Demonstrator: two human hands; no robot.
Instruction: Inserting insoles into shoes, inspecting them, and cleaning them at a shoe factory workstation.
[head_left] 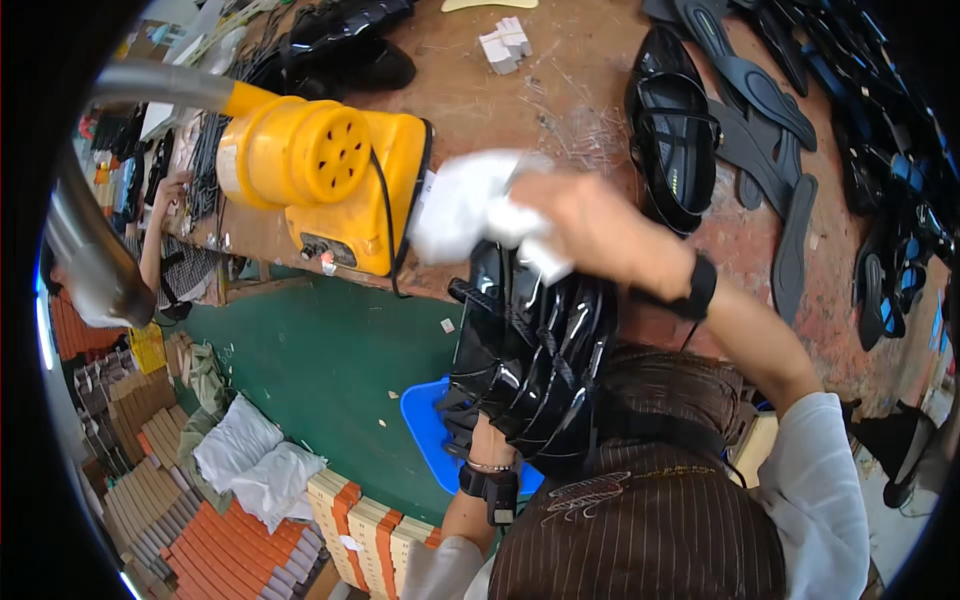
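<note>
Against my lap and the table edge is a bundle of shiny black patent shoes [535, 350] with thin straps. My left hand [492, 440] holds it from below, its fingers mostly hidden behind the glossy black. Above the bundle, my right hand [570, 210] is closed on a crumpled white cloth [465, 205]; both are smeared by motion. Part of the cloth hangs over the bundle's upper end. To the right on the table lies one black patent strap shoe [675, 140] with a dark insole, apart from my hands.
A yellow blower-like machine [370, 190] with a cable stands on the table's left part. Dark flat soles [795, 245] and more black shoes [890, 190] lie right. White blocks [505, 45] sit farther back. Below are a blue bin [425, 430] and stacked boxes [240, 545]. Another person's hand [172, 190] shows left.
</note>
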